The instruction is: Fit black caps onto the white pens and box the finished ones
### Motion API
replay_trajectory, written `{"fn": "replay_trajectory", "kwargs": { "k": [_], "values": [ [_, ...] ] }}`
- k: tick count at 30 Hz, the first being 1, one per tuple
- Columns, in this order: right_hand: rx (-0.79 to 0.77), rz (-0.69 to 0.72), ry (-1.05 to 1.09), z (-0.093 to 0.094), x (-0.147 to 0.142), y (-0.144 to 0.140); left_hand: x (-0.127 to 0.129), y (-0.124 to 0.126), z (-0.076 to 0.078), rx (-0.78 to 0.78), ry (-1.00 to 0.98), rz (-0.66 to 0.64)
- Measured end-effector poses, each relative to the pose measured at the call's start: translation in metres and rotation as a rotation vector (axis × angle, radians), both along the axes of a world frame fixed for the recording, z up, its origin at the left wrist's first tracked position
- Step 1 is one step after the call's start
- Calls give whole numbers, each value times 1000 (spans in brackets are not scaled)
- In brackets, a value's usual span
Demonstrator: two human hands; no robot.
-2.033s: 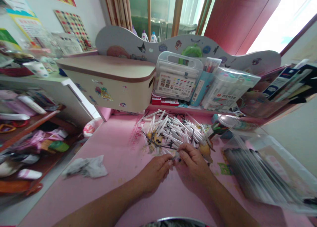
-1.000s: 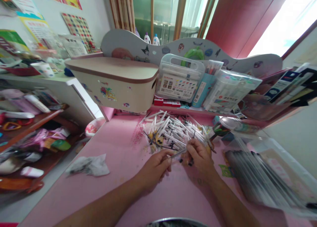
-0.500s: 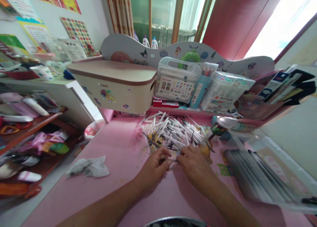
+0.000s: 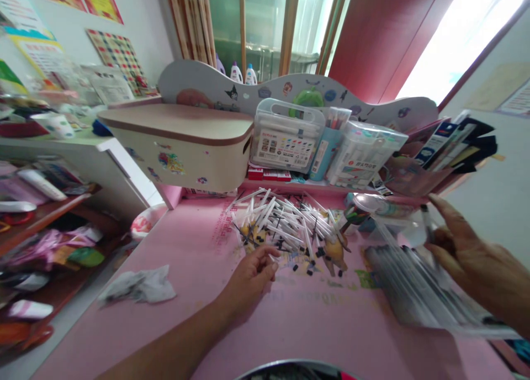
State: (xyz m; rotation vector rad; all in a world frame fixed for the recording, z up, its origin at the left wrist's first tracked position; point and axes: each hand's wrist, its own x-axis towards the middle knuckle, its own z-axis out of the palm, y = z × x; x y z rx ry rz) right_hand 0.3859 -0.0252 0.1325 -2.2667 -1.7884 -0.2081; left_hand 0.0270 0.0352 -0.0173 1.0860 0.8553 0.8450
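My left hand [image 4: 253,274] rests on the pink desk [image 4: 199,319] in front of a heap of thin white tubes [image 4: 285,222]. Its thumb and fingers are pinched together; a small pale bit shows between them, too little to name. Far to the right, my right hand [image 4: 467,247] grips a slim pen with a dark end [image 4: 427,223]. That hand is over the clear plastic box [image 4: 482,331], where several dark-ended pens [image 4: 418,286] lie side by side. Small black caps [image 4: 309,271] are scattered before the heap.
A crumpled white tissue [image 4: 141,285] lies at the left. Behind the heap, a shelf carries a lidded cream bin [image 4: 182,148], marker cases [image 4: 285,140] and a pen holder [image 4: 426,175]. A round metal-rimmed container [image 4: 290,362] stands at the near edge.
My right hand has left my left hand at the heap and moved right, over the clear box, with a pen. My left hand stays nearly in place. The view has shifted slightly.
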Motion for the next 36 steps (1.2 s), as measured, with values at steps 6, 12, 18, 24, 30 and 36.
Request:
{"fn": "replay_trajectory", "kwargs": {
  "k": [6,12,18,24,30,36],
  "values": [
    [-151,48,82,-36,62,7,0,2,-1,7,42,-2],
    [-215,144,217,-68,85,5,0,3,1,6,70,-6],
    [-254,195,287,-64,79,12,0,3,0,-3,78,-6],
    [-272,160,270,-70,74,11,0,2,0,-12,68,-9],
    [-197,206,108,-95,97,8,0,2,1,1,83,-24],
    [-231,126,12,-69,85,-1,0,3,-2,-3,76,-21]
  ]
}}
